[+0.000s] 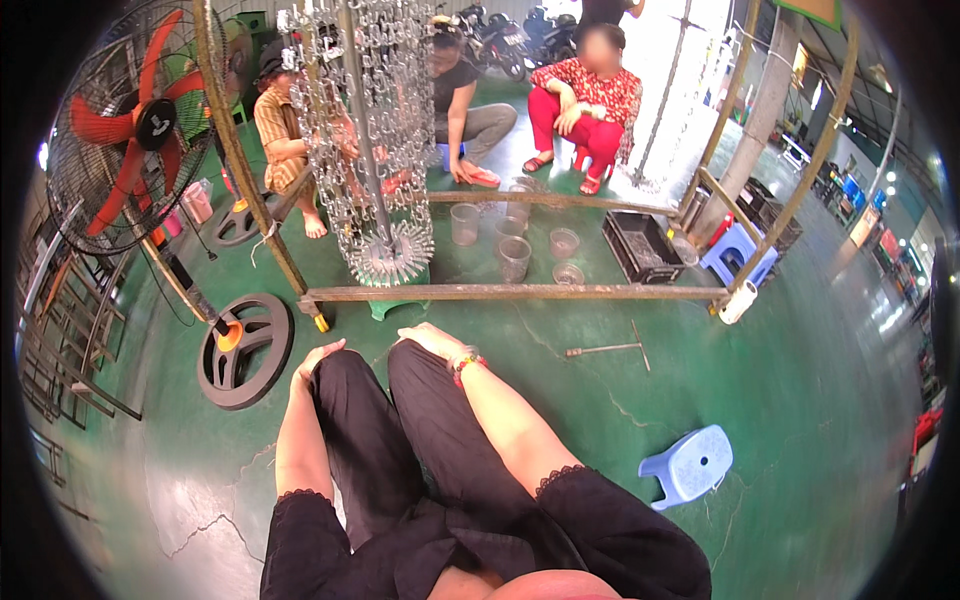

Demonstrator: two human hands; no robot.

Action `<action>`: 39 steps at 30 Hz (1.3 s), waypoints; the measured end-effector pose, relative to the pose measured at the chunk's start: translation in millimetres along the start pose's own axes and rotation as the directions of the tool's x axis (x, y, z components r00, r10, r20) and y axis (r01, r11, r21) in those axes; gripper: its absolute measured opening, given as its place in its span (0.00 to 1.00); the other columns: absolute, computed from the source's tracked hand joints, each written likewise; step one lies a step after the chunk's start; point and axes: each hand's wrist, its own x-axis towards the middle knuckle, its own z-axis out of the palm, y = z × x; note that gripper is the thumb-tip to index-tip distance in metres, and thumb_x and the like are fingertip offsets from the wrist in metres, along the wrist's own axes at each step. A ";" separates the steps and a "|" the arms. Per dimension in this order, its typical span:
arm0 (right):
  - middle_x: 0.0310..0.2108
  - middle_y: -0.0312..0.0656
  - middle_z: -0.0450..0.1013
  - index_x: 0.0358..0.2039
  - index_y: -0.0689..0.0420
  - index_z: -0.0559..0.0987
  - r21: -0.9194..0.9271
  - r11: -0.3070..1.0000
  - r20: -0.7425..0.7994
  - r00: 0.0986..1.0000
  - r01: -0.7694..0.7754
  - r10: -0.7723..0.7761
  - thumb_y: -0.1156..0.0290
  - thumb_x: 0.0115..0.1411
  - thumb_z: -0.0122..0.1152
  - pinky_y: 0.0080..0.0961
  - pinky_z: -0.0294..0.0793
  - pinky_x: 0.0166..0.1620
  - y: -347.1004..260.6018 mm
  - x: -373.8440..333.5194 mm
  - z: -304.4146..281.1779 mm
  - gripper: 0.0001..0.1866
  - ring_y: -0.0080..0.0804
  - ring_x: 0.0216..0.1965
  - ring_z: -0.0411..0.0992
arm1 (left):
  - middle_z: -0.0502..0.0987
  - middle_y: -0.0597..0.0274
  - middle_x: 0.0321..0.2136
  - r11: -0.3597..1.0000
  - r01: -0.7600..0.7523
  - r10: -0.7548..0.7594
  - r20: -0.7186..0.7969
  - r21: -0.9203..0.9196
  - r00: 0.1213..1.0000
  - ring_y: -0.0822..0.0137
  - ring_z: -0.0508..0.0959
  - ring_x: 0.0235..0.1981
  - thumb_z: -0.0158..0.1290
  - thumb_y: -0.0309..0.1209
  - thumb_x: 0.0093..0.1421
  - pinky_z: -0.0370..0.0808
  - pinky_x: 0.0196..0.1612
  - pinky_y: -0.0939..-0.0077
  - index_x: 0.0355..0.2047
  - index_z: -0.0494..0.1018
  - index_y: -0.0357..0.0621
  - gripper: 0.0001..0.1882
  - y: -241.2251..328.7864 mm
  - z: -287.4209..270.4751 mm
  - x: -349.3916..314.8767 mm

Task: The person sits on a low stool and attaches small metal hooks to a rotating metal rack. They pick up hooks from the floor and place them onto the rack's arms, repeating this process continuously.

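My left hand [319, 360] rests on the outer side of my left knee, its fingers stretched and holding nothing. Over my right knee lies my right hand [434, 342], flat and empty, with a beaded bracelet [467, 364] on its wrist. Just beyond my knees runs the lower bar [520, 293] of a worn metal frame. Behind that bar hangs a dense column of small shiny metal pieces [330, 120] around an upright rod, with a round ring of pieces [391, 256] at its foot. Neither hand touches the frame or the pieces.
Several clear plastic cups [514, 258] and a black crate [642, 247] stand inside the frame. A T-shaped tool [612, 349] and a light-blue stool [690, 465] are at right. To the left stands a fan [135, 130] with a round base [245, 350]. Several people sit beyond.
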 end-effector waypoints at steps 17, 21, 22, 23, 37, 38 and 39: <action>0.66 0.46 0.47 0.63 0.59 0.54 -0.049 0.999 0.028 1.000 -0.009 0.010 0.45 0.59 0.43 0.31 0.40 0.66 0.9 9.1 16.5 0.39 0.37 0.67 0.42 | 0.78 0.59 0.32 0.999 -0.015 0.016 -0.013 0.034 1.000 0.69 0.77 0.31 0.49 0.46 0.61 0.72 0.41 0.75 0.38 0.75 0.34 0.23 13.6 22.3 -29.8; 0.52 0.50 0.69 0.47 0.58 0.76 0.007 1.000 0.155 0.988 -0.025 0.024 0.46 0.58 0.45 0.32 0.57 0.58 4.8 22.9 13.7 0.29 0.39 0.55 0.64 | 0.78 0.57 0.32 0.999 -0.004 0.002 -0.044 -0.036 0.999 0.67 0.77 0.30 0.50 0.43 0.60 0.74 0.39 0.73 0.38 0.74 0.32 0.22 14.9 14.9 -30.4; 0.41 0.49 0.75 0.36 0.59 0.80 -0.001 0.996 0.064 0.994 -0.094 0.094 0.48 0.58 0.46 0.33 0.63 0.51 -6.4 19.3 23.8 0.26 0.39 0.44 0.71 | 0.78 0.57 0.32 0.998 0.012 -0.014 -0.032 -0.064 0.999 0.67 0.77 0.31 0.51 0.44 0.60 0.74 0.39 0.72 0.39 0.74 0.32 0.22 12.9 4.7 -35.6; 0.42 0.50 0.75 0.36 0.60 0.80 -0.012 0.996 0.048 0.995 -0.084 0.084 0.48 0.57 0.46 0.33 0.64 0.51 3.2 20.9 20.3 0.27 0.40 0.44 0.71 | 0.78 0.56 0.33 0.996 0.023 -0.022 0.018 -0.087 1.000 0.67 0.77 0.31 0.51 0.44 0.60 0.74 0.40 0.72 0.40 0.74 0.32 0.23 13.2 9.1 -32.1; 0.40 0.48 0.74 0.36 0.61 0.78 -0.097 0.995 0.079 0.997 0.030 -0.022 0.51 0.59 0.47 0.30 0.63 0.51 54.3 32.2 5.1 0.24 0.37 0.46 0.70 | 0.77 0.52 0.33 0.994 0.083 -0.084 -0.009 -0.066 0.996 0.60 0.77 0.32 0.48 0.47 0.61 0.75 0.40 0.66 0.41 0.71 0.32 0.25 13.0 55.4 -29.1; 0.42 0.48 0.73 0.39 0.61 0.77 -0.102 0.994 0.046 0.999 0.032 -0.027 0.52 0.59 0.47 0.30 0.62 0.52 33.0 26.3 17.3 0.24 0.38 0.48 0.68 | 0.77 0.52 0.33 0.986 0.109 -0.112 -0.022 -0.127 0.993 0.60 0.77 0.32 0.48 0.47 0.61 0.75 0.40 0.67 0.42 0.71 0.32 0.25 20.3 55.1 -46.2; 0.44 0.48 0.72 0.41 0.61 0.76 -0.128 0.989 0.003 0.997 0.075 -0.075 0.52 0.59 0.47 0.30 0.61 0.53 -3.3 26.7 21.0 0.24 0.38 0.50 0.67 | 0.77 0.52 0.33 0.995 0.057 -0.055 0.018 -0.081 0.998 0.59 0.77 0.32 0.47 0.47 0.61 0.75 0.40 0.67 0.43 0.70 0.31 0.26 19.0 11.1 -35.9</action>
